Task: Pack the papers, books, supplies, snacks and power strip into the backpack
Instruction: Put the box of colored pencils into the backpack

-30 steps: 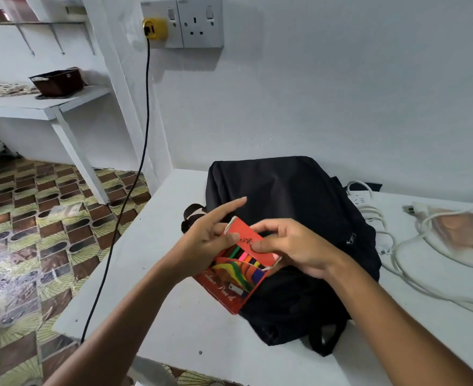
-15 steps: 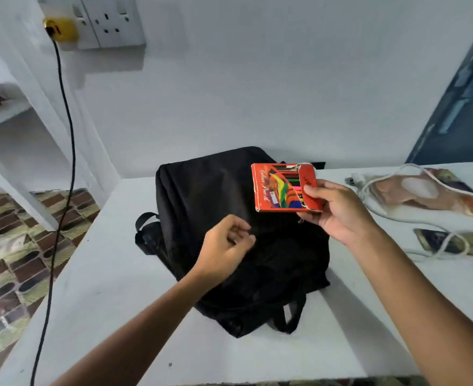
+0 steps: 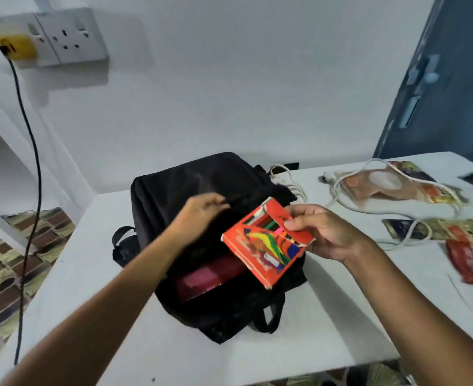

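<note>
A black backpack (image 3: 174,185) lies on the white table (image 3: 96,288), its mouth open toward me with a dark red book (image 3: 210,277) showing inside. My left hand (image 3: 199,215) grips the upper flap of the opening and holds it up. My right hand (image 3: 321,232) pinches a red box of colour pencils (image 3: 260,254) by its open lid, tilted just above the opening. A white power strip (image 3: 281,178) with its cable (image 3: 349,204) lies behind and to the right of the backpack.
Snack packets (image 3: 391,185) and a red packet (image 3: 465,261) lie on the right of the table among the white cable. A black cord (image 3: 32,168) hangs from a yellow plug in the wall socket (image 3: 71,37) at left. A patterned floor lies beyond the table's left edge.
My left hand has reached forward and lifted the backpack's flap, opening it and showing the red book. My right hand has brought the pencil box down toward the opening.
</note>
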`<action>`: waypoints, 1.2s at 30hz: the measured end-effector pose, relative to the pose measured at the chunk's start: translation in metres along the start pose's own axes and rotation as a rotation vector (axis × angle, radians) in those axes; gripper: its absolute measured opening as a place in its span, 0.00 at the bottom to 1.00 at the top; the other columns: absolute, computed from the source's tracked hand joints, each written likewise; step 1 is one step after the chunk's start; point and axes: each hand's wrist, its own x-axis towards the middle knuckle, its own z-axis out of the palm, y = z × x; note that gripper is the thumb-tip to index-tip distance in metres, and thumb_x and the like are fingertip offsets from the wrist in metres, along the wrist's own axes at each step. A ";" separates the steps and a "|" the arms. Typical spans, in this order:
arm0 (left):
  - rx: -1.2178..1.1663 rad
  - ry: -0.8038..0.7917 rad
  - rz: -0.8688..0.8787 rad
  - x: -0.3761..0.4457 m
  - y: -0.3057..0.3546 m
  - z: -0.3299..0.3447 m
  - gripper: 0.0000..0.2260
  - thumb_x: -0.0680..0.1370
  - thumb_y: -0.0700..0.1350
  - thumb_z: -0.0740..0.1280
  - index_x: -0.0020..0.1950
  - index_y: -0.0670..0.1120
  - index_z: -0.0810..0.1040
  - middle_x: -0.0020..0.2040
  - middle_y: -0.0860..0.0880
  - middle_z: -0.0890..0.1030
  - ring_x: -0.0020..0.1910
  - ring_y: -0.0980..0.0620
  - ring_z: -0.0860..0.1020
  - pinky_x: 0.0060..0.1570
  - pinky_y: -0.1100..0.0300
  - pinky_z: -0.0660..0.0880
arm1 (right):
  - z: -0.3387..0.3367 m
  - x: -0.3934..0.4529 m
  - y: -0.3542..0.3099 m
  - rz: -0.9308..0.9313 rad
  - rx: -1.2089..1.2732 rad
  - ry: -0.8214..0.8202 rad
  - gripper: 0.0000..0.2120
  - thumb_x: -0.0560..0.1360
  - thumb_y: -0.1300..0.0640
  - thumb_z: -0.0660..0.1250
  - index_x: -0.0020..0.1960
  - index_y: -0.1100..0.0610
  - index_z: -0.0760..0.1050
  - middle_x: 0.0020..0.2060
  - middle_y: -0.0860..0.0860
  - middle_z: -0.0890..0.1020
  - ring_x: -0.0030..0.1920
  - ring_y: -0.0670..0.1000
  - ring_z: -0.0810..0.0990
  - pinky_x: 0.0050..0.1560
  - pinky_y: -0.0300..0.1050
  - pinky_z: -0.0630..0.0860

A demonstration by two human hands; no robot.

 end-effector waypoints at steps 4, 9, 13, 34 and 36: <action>-0.117 0.046 -0.039 0.034 0.049 -0.046 0.13 0.78 0.36 0.64 0.36 0.49 0.78 0.29 0.56 0.77 0.30 0.61 0.73 0.38 0.66 0.69 | 0.018 0.004 0.001 0.114 -0.061 0.035 0.04 0.71 0.67 0.68 0.46 0.63 0.76 0.38 0.59 0.82 0.34 0.54 0.83 0.25 0.42 0.79; -0.063 0.038 0.014 0.049 0.102 -0.068 0.09 0.77 0.36 0.66 0.39 0.46 0.80 0.29 0.55 0.80 0.29 0.60 0.77 0.35 0.69 0.74 | 0.054 0.025 0.017 0.182 0.110 0.204 0.10 0.74 0.71 0.64 0.55 0.65 0.72 0.50 0.65 0.81 0.41 0.59 0.85 0.32 0.50 0.82; -0.062 0.075 0.078 0.054 0.132 -0.074 0.07 0.76 0.36 0.67 0.40 0.45 0.81 0.30 0.54 0.81 0.30 0.58 0.78 0.37 0.68 0.75 | 0.074 0.046 0.022 0.137 0.330 0.280 0.08 0.74 0.73 0.61 0.52 0.67 0.71 0.46 0.65 0.79 0.43 0.60 0.82 0.36 0.56 0.83; -0.052 0.103 0.041 0.053 0.136 -0.065 0.06 0.76 0.37 0.67 0.41 0.43 0.82 0.34 0.49 0.81 0.34 0.54 0.79 0.40 0.64 0.77 | 0.164 0.150 0.043 0.149 0.511 0.582 0.11 0.71 0.71 0.66 0.53 0.64 0.74 0.39 0.57 0.80 0.37 0.55 0.80 0.37 0.47 0.80; -0.056 0.114 0.040 0.052 0.136 -0.066 0.06 0.76 0.37 0.67 0.40 0.43 0.82 0.34 0.49 0.81 0.34 0.54 0.79 0.39 0.64 0.76 | 0.163 0.151 0.041 0.103 0.512 0.650 0.11 0.72 0.70 0.64 0.53 0.64 0.74 0.39 0.57 0.80 0.34 0.53 0.79 0.29 0.41 0.75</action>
